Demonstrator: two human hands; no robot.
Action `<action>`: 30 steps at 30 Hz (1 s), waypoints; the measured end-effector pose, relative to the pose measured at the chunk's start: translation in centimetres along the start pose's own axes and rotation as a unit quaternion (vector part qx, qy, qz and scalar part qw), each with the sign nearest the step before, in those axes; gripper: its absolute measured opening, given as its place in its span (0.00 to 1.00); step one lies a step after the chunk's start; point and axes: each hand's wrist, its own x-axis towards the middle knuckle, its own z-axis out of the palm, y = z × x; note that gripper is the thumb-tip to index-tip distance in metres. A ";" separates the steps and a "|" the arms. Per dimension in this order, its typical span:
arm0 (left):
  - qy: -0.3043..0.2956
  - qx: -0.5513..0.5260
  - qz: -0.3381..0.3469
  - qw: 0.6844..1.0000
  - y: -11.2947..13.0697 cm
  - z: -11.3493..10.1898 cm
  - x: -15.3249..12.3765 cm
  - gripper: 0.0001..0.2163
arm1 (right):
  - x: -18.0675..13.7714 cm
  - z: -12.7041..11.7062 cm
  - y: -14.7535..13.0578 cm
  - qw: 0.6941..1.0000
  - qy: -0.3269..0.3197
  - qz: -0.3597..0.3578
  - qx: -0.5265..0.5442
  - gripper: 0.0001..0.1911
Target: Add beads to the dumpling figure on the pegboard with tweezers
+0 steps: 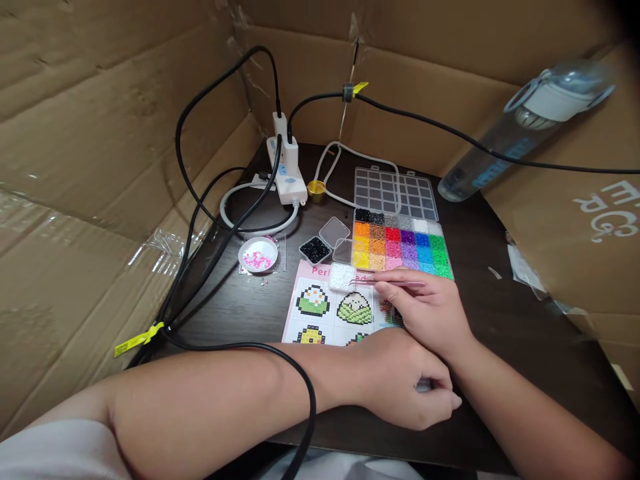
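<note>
- We are working within cardboard walls [440,47]; the right one is showing a pale "E" and "R" beside a curling round mark, and we are not making out a full name.
- Across the dark counter [220,300] our left arm [225,383] is lying, its left hand [407,380] crossing in front of the other wrist; those fingers are curling inward, and we cannot tell whether they are holding anything.
- The bottle [520,140] is leaning at the right, bearing blue lettering that we are failing to read.
- Our right hand [435,310] is pinching the tweezers [415,284], thumb and fingers closed on them; bracing its heel on the counter would probably be steadying the tips.
- The bead case [443,250] is lying open, its colours sitting in separate compartments.
- The pattern sheet [290,320] is reading "Perl" and "ad" in pink, the middle being covered.
- A yellow cable tag [139,340] is carrying print too small for reading.
- The small box [336,289] is standing open on the sheet's upper part.
- Inside it, white beads [341,273] are lying under the tweezer tips; we are judging a light squeeze on one rim safest, since pressing hard could be flicking beads away.
</note>
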 end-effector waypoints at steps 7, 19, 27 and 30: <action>0.009 0.014 0.019 1.000 -0.3 0.2 0.0 0.06 | 0.0 0.0 0.0 1.000 -0.009 0.016 -0.020 0.05; 0.004 0.018 0.028 0.999 -0.4 0.3 0.0 0.08 | 0.0 0.2 0.3 1.000 0.001 0.027 -0.008 0.05; -0.013 0.027 0.010 1.000 -0.3 0.3 0.1 0.08 | 0.1 0.4 0.3 0.999 -0.006 0.032 -0.001 0.05; -0.008 0.028 0.011 1.000 -0.3 0.3 0.1 0.08 | 0.2 0.4 0.3 1.000 -0.004 0.025 0.006 0.05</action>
